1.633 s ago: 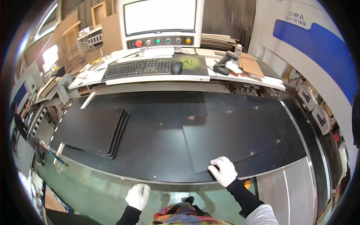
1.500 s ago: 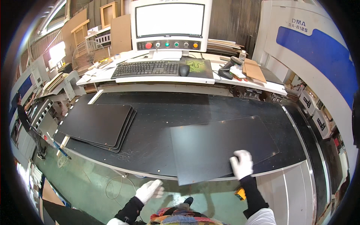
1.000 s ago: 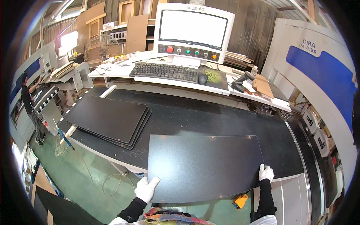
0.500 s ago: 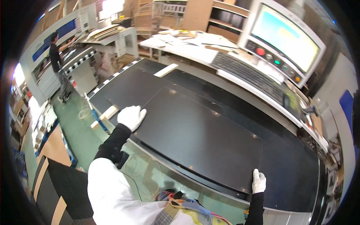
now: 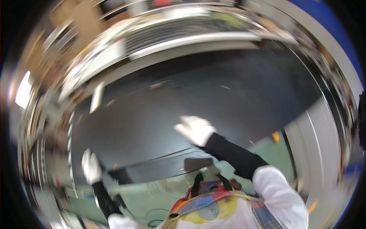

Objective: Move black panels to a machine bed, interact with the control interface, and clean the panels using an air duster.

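Observation:
A large black flat board [image 5: 137, 126] lies on the black machine table [image 5: 274, 87]; motion blur hides most of its outline. My left hand [image 5: 91, 166], in a white glove, is by the left end of the board, fingers stretched out. It is blurred, and whether it touches the board I cannot tell. Over the near middle of the black surface is my white-gloved right hand [image 5: 195, 130], its fingers extended to the left and nothing visible in it.
Along the far side runs a white shelf with a black keyboard [image 5: 179, 36]. A pale strip [image 5: 97, 97] lies at the table's far left. Green floor [image 5: 164, 192] shows below the near edge, with a cable on it. A grey cabinet [image 5: 309, 141] stands at the right.
The view has swung to the right and down. My right hand has left the board's right edge and is now over the black surface. My left hand is at the left end.

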The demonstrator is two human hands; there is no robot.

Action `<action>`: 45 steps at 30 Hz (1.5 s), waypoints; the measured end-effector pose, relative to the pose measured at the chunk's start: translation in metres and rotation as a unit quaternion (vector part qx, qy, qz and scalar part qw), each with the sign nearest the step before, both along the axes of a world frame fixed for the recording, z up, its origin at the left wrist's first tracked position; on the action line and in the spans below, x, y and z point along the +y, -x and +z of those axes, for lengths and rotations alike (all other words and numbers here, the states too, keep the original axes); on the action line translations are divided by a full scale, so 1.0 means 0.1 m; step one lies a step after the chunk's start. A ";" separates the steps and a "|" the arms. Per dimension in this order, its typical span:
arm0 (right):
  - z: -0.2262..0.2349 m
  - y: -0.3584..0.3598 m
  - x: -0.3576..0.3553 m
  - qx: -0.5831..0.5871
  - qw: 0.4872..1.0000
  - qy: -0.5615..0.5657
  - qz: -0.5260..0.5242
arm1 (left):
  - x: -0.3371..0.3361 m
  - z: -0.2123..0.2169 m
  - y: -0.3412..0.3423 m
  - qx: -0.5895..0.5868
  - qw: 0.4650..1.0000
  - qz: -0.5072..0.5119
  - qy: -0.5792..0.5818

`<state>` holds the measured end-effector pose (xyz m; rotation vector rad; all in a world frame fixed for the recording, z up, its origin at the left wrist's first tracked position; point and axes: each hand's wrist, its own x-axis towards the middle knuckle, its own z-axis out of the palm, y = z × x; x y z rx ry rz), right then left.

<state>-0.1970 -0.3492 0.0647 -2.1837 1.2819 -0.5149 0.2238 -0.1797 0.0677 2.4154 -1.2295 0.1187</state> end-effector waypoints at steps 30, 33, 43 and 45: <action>-3.17 5.13 9.26 0.052 0.075 -0.412 -0.907 | 2.38 -2.93 10.82 -0.145 0.488 -0.831 -0.227; -3.27 5.01 9.29 0.057 0.084 -0.339 -0.935 | 2.35 -2.93 10.79 -0.192 0.476 -0.833 -0.204; -3.23 4.15 9.57 -0.025 0.101 -0.339 -0.935 | 2.12 -2.97 9.57 -0.156 0.492 -0.760 -0.395; -3.12 3.86 9.57 -0.045 0.115 -0.392 -0.912 | 1.89 -2.94 9.43 -0.152 0.462 -0.726 -0.486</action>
